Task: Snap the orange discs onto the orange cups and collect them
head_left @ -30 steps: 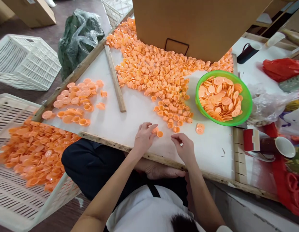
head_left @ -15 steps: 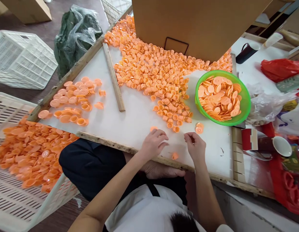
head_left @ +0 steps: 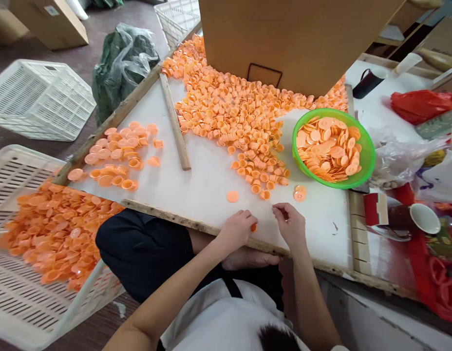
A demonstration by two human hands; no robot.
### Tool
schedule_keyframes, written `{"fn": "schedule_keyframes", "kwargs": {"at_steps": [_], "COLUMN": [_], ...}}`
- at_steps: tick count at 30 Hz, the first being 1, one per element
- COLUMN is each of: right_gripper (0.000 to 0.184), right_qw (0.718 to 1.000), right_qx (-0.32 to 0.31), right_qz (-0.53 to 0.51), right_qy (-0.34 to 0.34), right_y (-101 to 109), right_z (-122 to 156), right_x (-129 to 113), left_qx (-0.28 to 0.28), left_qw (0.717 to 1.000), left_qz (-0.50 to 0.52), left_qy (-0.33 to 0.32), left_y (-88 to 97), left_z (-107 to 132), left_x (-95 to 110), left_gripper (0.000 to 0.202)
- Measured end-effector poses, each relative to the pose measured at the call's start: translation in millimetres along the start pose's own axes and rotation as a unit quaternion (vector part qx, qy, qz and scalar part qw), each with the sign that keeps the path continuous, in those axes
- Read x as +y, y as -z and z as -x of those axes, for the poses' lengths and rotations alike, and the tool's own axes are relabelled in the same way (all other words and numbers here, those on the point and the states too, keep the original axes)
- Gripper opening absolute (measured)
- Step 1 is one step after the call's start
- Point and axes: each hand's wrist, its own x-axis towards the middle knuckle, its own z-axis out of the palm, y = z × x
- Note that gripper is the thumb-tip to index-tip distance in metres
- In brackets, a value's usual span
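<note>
Left hand (head_left: 237,229) sits at the near edge of the white board (head_left: 207,180), fingertips pinching a small orange cap (head_left: 253,227). Right hand (head_left: 291,225) is just beside it at 3 o'clock, fingers curled; its grip can't be told. Loose disc (head_left: 232,196) at 11 o'clock, green bowl (head_left: 370,158) at 2, cap pile (head_left: 240,117) at 12.

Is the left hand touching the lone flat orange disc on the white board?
Apart. The head view shows bare white board between the disc and the left hand.
</note>
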Motion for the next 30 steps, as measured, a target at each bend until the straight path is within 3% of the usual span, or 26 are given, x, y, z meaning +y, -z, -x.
{"fn": "schedule_keyframes", "kwargs": {"at_steps": [3,6,10,14,19,21,24,26,30], "right_gripper": [0.018,0.016,0.023,0.03,0.018,0.011,0.007,0.008,0.016], "right_qw": [0.998,0.994,0.981,0.957,0.938,0.946,0.967,0.981,0.993], "right_qx": [-0.044,-0.083,-0.147,-0.208,-0.229,-0.218,-0.174,-0.106,0.043], "right_qz": [-0.024,-0.021,0.024,0.117,0.191,0.155,0.045,-0.02,-0.084], "right_qy": [0.032,0.066,0.124,0.163,0.179,0.181,0.181,0.163,0.067], "right_y": [-14.5,-27.5,-46.7,-73.2,-92.4,-85.6,-57.7,-31.9,14.6], "right_z": [0.8,-5.5,-24.4,-46.9,-60.3,-58.1,-50.8,-46.9,-39.8], "right_x": [-11.2,-26.5,-52.0,-70.5,-72.6,-73.0,-76.0,-76.0,-61.4], "left_qx": [0.056,0.083,0.045,0.021,0.028,0.039,0.045,0.038,0.017], "left_qw": [0.996,0.992,0.994,0.996,0.996,0.995,0.994,0.995,0.993], "left_qz": [0.03,0.051,0.082,0.073,0.057,0.073,0.093,0.09,0.116], "left_qy": [0.062,0.075,0.048,0.043,0.063,0.061,0.028,0.007,-0.006], "left_y": [8.4,8.0,-0.4,-4.0,-5.4,-7.2,-10.1,-12.2,-20.1], "left_z": [7.1,13.6,18.7,18.4,18.2,18.5,14.3,6.9,-10.3], "left_x": [-4.2,-8.9,-12.4,-10.8,-6.8,-3.0,7.0,15.0,22.9], "left_gripper": [0.022,0.02,0.026,0.018,0.019,0.015,0.016,0.019,0.029]}}
